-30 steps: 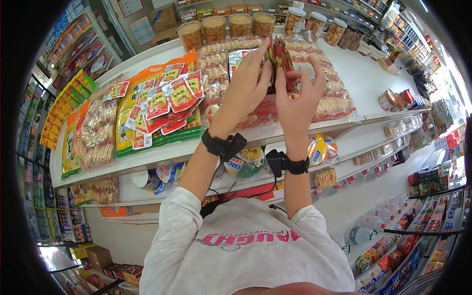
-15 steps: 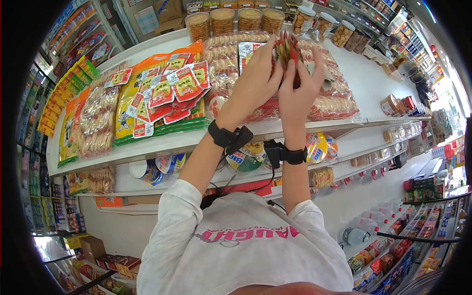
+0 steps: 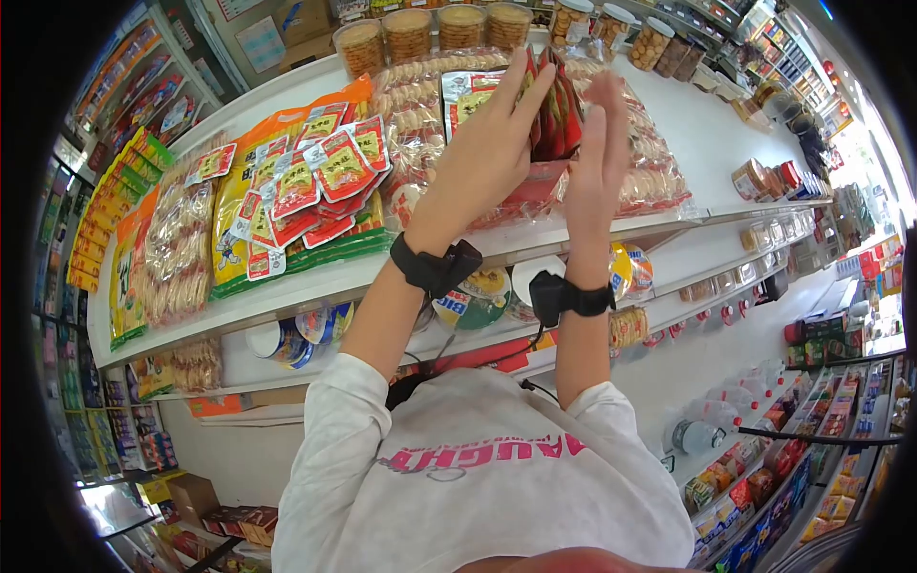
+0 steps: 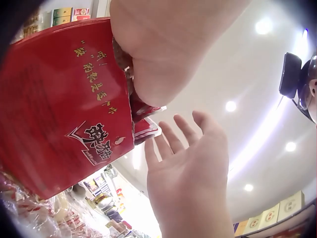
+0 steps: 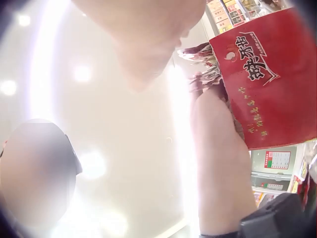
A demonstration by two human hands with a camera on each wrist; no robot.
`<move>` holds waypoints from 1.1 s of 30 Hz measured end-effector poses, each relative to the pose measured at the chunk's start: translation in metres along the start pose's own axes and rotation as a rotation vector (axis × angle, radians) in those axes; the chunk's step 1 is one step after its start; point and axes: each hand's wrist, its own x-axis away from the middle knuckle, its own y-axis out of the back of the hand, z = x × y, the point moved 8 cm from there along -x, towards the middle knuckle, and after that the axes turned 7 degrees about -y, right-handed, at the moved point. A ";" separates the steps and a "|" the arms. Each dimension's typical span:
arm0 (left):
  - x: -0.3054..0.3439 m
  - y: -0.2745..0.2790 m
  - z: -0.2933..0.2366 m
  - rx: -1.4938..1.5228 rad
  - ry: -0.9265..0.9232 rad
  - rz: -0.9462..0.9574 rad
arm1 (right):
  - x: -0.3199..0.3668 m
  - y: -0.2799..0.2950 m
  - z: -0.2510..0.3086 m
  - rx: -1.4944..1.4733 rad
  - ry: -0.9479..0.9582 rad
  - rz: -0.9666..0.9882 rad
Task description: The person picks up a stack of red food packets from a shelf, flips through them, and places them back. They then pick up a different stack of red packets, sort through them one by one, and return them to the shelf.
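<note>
A red cardboard box (image 4: 64, 104) with gold and white lettering stands on its side of the counter, its top open. Flat red and green packets (image 3: 554, 119) stick up in a row inside it. My left hand (image 3: 482, 153) lies along the box's left side, straight fingers reaching over the packets; its thumb is hidden in the head view. On the right, my right hand (image 3: 597, 167) is raised with straight fingers, beside the packets and holding nothing. Left of the box, a loose pile of red and white packets (image 3: 315, 186) rests on a yellow bag (image 3: 229, 215).
Wrapped rows of round biscuits (image 3: 411, 105) lie around the box. Clear tubs (image 3: 411, 38) and lidded jars (image 3: 611, 33) line the back of the white counter (image 3: 735, 143). A lower shelf holds noodle bowls (image 3: 473, 301). Water bottles (image 3: 697, 435) stand at the right.
My right hand has left the packets, moved slightly right and straightened its fingers. My left hand's fingers have spread over the packets, which stand more fanned out in the box.
</note>
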 end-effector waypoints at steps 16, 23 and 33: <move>0.001 0.002 0.019 0.249 0.086 -0.117 | 0.000 -0.007 -0.020 -0.185 -0.051 0.028; 0.000 0.004 0.019 0.250 0.093 -0.091 | -0.009 -0.011 -0.010 0.002 -0.013 0.120; 0.008 0.000 0.007 0.334 0.156 0.060 | -0.011 -0.009 -0.018 -0.065 -0.099 0.140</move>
